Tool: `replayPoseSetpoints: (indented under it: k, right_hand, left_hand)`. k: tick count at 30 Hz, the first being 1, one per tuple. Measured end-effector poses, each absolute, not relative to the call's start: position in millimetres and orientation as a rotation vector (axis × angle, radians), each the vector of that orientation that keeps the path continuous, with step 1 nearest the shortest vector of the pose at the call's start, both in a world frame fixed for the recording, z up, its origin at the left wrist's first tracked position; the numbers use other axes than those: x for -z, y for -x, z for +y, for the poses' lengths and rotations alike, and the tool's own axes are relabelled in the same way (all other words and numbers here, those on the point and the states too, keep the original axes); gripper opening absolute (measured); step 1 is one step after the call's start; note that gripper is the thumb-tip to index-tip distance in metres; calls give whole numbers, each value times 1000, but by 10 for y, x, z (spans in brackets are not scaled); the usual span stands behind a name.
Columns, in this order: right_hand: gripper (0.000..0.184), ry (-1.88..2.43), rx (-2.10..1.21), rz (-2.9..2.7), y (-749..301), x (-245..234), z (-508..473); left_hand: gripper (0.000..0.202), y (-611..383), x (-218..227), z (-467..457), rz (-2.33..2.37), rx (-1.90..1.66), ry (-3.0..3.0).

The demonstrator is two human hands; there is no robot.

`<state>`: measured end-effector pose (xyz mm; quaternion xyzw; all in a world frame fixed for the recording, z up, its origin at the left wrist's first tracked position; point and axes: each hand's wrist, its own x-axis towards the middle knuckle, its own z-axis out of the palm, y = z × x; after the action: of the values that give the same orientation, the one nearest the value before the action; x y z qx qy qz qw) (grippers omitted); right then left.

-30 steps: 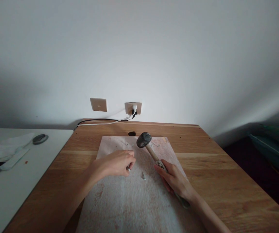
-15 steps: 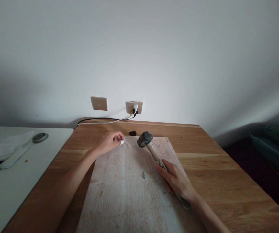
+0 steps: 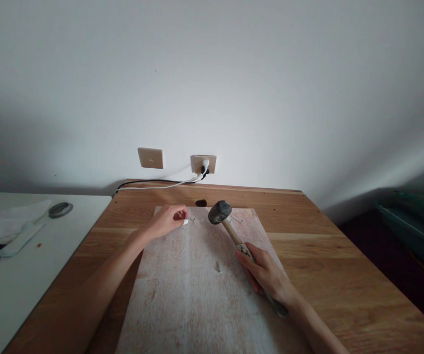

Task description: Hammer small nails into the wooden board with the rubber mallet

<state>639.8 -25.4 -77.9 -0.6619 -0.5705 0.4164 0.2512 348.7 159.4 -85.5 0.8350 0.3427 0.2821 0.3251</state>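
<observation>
My right hand (image 3: pixel 265 273) is wrapped round the handle of a rubber mallet (image 3: pixel 220 212). Its black head hovers over the far part of a pale, worn wooden board (image 3: pixel 167 300). At the board's far left, my left hand (image 3: pixel 169 220) has thumb and fingers pinched together by a small white piece (image 3: pixel 185 221), whose kind I cannot make out. Just right of those fingers, small nail-like pieces (image 3: pixel 193 220) stand or lie along the board's far edge. More of them (image 3: pixel 241 221) show beyond the mallet head. A small pale piece (image 3: pixel 218 267) lies mid-board.
The board rests on a brown wooden table (image 3: pixel 318 265) against a white wall. Cables (image 3: pixel 153 186) run along the back edge to a wall socket (image 3: pixel 203 163). On the left, a white desk (image 3: pixel 23 280) holds papers (image 3: pixel 20 223) and a round grey grommet (image 3: pixel 60 210).
My left hand has lowered slightly at the board's far left, its fingers still pinched. The mallet and my right hand stay nearly in place.
</observation>
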Motion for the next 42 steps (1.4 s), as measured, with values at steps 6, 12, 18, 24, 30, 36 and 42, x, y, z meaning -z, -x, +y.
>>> replayPoseSetpoints:
  k: [6, 12, 18, 24, 30, 36, 42]
  right_hand:
    - [46, 1799, -1132, -1552, -6394, 777, -253]
    - [45, 1808, -1137, -1579, -6374, 715, -283]
    - [44, 1810, -1168, -1650, -6204, 539, -217]
    - [42, 1776, -1166, -1734, -6010, 431, -17]
    - [39, 1767, -1152, -1790, -5937, 466, 90]
    - [34, 1752, -1113, -1863, -5924, 418, 90]
    - [36, 1747, -1095, -1886, -5909, 396, 86]
  left_hand:
    - [9, -3510, 848, 1576, 871, -770, -2221]
    - [13, -3533, 888, 1569, 918, -810, -2208]
    - [15, -3533, 952, 1580, 942, -843, -2165]
    - [40, -3527, 986, 1581, 959, -876, -2023]
    - [55, -3531, 939, 1566, 1000, -817, -2015]
    - [60, -3511, 872, 1542, 1039, -795, -2066]
    - [59, -3498, 798, 1514, 1096, -812, -2088]
